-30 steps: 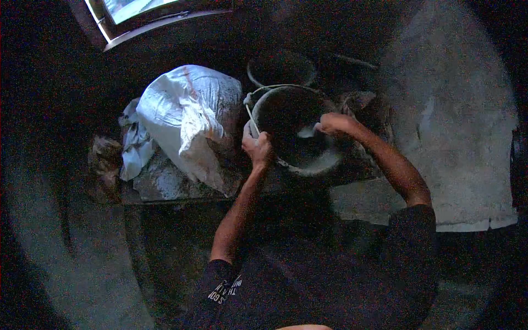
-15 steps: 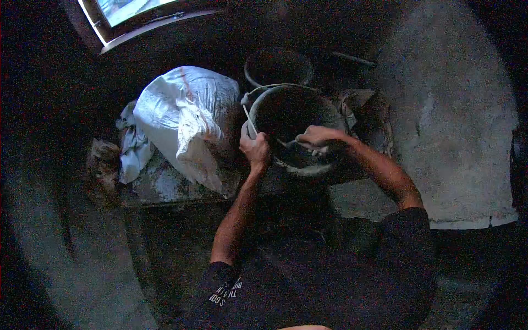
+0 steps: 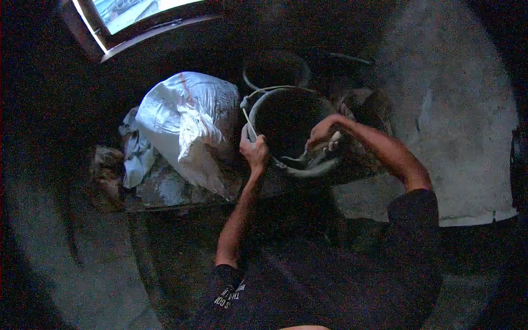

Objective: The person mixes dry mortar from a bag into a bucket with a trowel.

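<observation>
A dark round bucket (image 3: 263, 106) with a pale, dusty rim stands in front of me, its inside in deep shadow. My left hand (image 3: 254, 150) is closed on the bucket's thin handle (image 3: 250, 122) at the left of the rim. Over the right part of the opening, my right hand (image 3: 325, 135) is closed round the light grip of a tool (image 3: 300, 158), whose greyish lower end lies near the front inner wall. The tool's exact shape is hard to tell in the dark.
A large white sack (image 3: 187, 115) stands left of the bucket, with crumpled bags (image 3: 137, 159) beyond it. Behind is a second round container (image 3: 246, 77). A pale slab-like surface (image 3: 456, 137) is at the right, a window (image 3: 126, 16) at the upper left.
My right hand has moved right and slightly up with the tool, toward the bucket's right side. My left hand stays on the handle. The view has shifted slightly.
</observation>
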Available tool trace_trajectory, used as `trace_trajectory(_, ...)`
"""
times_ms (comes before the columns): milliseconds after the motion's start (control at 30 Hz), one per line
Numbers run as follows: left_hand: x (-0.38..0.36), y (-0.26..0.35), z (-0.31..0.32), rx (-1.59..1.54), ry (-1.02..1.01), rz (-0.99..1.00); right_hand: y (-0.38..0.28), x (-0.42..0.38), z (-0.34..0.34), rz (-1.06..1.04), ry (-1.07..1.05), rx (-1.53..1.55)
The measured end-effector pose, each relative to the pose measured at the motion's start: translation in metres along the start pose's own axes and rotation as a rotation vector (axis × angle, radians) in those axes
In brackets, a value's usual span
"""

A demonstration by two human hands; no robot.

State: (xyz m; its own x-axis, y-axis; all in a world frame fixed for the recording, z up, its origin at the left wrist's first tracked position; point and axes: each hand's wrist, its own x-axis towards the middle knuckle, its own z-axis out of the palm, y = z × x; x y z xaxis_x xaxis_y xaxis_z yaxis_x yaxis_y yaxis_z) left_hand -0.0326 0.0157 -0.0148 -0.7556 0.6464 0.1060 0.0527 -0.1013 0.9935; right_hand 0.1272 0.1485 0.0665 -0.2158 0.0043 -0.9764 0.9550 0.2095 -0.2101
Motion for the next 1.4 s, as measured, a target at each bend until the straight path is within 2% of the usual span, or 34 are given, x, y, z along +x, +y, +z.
trace_trajectory(33,0.001,0.0,0.0,-0.025,-0.018,-0.002,-0.002,0.007,-0.014,-0.002,0.003,-0.013)
trace_trajectory(133,0.001,-0.008,0.0,-0.045,-0.031,0.037,-0.009,0.02,-0.034,0.018,0.036,-0.629)
trace_trajectory(167,0.002,-0.011,0.0,-0.04,-0.026,0.082,-0.004,0.016,-0.037,0.018,0.036,-0.634)
trace_trajectory(233,-0.001,0.001,-0.001,-0.041,-0.039,0.034,-0.005,-0.017,-0.032,-0.145,0.57,-0.014)
trace_trajectory(267,-0.002,0.005,-0.003,-0.039,-0.055,-0.018,-0.005,-0.014,-0.028,-0.148,0.568,-0.02)
trace_trajectory(333,-0.002,0.0,-0.003,-0.011,-0.026,0.058,-0.001,-0.002,-0.021,-0.765,0.834,-1.111)
trace_trajectory(367,-0.001,-0.001,-0.002,0.015,-0.003,0.134,-0.003,0.035,-0.028,-0.076,0.77,-0.863)
trace_trajectory(400,-0.002,0.002,-0.002,0.015,-0.002,0.13,-0.008,0.03,-0.023,-0.076,0.766,-0.864)
trace_trajectory(467,-0.004,0.011,-0.002,0.035,-0.024,-0.004,-0.02,0.002,-0.007,-0.079,0.943,-1.359)
trace_trajectory(500,-0.005,0.009,-0.002,0.037,-0.027,-0.005,-0.025,-0.007,-0.005,-0.079,0.942,-1.355)
trace_trajectory(567,-0.003,0.005,0.0,0.018,0.019,0.101,-0.033,-0.022,-0.007,-0.02,1.016,-1.098)
trace_trajectory(700,-0.003,0.007,-0.001,-0.011,0.009,0.1,-0.022,-0.011,-0.016,-0.145,1.062,-1.134)
trace_trajectory(767,-0.004,0.009,0.0,-0.002,0.005,0.038,-0.013,-0.01,-0.014,-0.213,1.102,-1.103)
trace_trajectory(867,-0.002,-0.001,0.002,-0.028,0.011,0.036,0.003,-0.004,-0.01,-0.146,1.088,-1.123)
trace_trajectory(1000,-0.003,0.003,0.002,-0.061,0.006,0.049,0.013,-0.007,0.0,-0.162,1.034,-1.041)
trace_trajectory(1067,-0.004,0.008,0.0,0.039,0.018,0.041,0.026,-0.007,0.001,-0.486,1.168,-1.143)
trace_trajectory(1100,-0.005,0.009,0.0,0.039,0.013,0.038,0.024,-0.012,0.005,-0.482,1.166,-1.139)
trace_trajectory(1167,-0.005,0.011,0.001,-0.056,0.007,0.019,0.018,-0.025,0.008,-0.577,0.933,-0.862)
trace_trajectory(1200,-0.006,0.01,0.0,-0.054,0.006,0.018,0.021,-0.018,0.006,-0.577,0.932,-0.86)
trace_trajectory(1267,-0.004,0.006,0.0,-0.01,0.013,0.041,0.027,0.0,-0.004,-0.828,0.952,-0.703)
trace_trajectory(1300,-0.005,0.003,0.0,-0.009,0.012,0.041,0.017,-0.009,0.004,-0.829,0.952,-0.702)
trace_trajectory(1367,-0.003,-0.002,0.001,0.004,0.038,0.088,-0.017,-0.04,0.023,-0.366,0.629,-0.161)
trace_trajectory(1400,-0.002,-0.002,0.0,0.003,0.041,0.094,-0.011,-0.032,0.017,-0.369,0.633,-0.164)
